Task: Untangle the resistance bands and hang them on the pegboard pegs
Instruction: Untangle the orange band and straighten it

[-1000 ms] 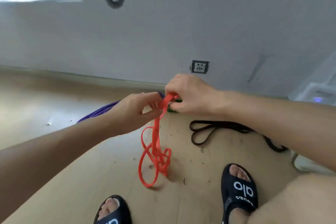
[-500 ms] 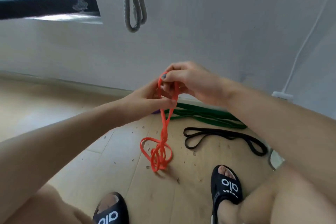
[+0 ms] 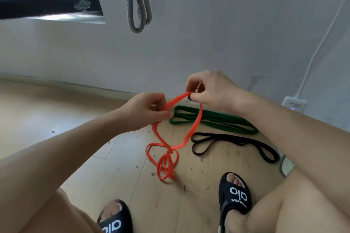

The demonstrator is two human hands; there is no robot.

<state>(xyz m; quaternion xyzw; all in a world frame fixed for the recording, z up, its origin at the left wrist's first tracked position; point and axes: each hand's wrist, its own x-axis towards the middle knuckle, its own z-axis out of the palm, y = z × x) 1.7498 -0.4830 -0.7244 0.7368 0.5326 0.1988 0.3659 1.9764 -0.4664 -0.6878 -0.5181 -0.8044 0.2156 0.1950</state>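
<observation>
- Sandals: two black slide sandals (image 3: pixel 234 195), one on each foot, are standing nearest the camera on the wooden floor (image 3: pixel 56 119), with the tangle just ahead of them.
- Knot of the orange resistance band (image 3: pixel 166 164) is hanging below and between the hands, its lowest loops appearing to touch the floor; the snarl is lying nearer the left hand's side.
- Left hand (image 3: pixel 145 109) is pinching one strand of the orange band between thumb and curled fingers; that strand is dropping almost straight down into the knot.
- Right hand (image 3: pixel 210 91) is pinching the band's upper end, higher and farther out; from it a second strand is curving down and leftward to the same knot.
- Judgement: the open loop is running across between the hands with the knot beneath it, so the next pull is likely working downward, the left hand being the closer one.
- Black resistance band (image 3: pixel 234 143), one, is lying loose on the floor to the right, its long axis running left to right.
- Green resistance band (image 3: pixel 214 121), one, is lying just beyond it, parallel, near the wall.
- Grey resistance band (image 3: pixel 138 5), one, is hanging doubled on the wall (image 3: pixel 227 34); its peg is out of view.
</observation>
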